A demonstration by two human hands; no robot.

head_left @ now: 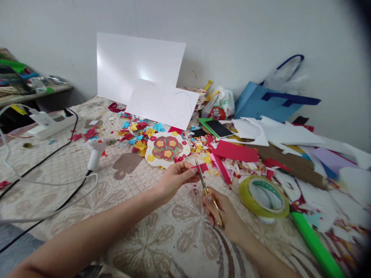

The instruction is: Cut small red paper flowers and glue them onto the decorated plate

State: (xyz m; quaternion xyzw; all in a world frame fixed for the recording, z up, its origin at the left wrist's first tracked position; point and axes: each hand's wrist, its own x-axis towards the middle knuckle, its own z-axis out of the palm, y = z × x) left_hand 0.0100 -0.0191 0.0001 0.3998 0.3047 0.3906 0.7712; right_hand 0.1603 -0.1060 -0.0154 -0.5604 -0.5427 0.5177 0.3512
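My left hand (pixel 175 178) pinches a small red paper strip (pixel 202 167) between thumb and fingers above the patterned tablecloth. My right hand (pixel 223 216) grips gold-handled scissors (pixel 206 189), whose blades point up and meet the red strip. Just beyond my hands lies a white scalloped paper piece (pixel 165 148) decorated with red and yellow flowers. A sheet of red paper (pixel 236 151) lies to its right among scattered scraps.
A roll of clear tape (pixel 264 196) and a green stick (pixel 314 244) lie to the right. A white glue gun (pixel 95 152) with cables lies left, by a power strip (pixel 50 124). White boards (pixel 139 73) lean on the wall; a phone (pixel 219 128), a blue bag (pixel 268 102).
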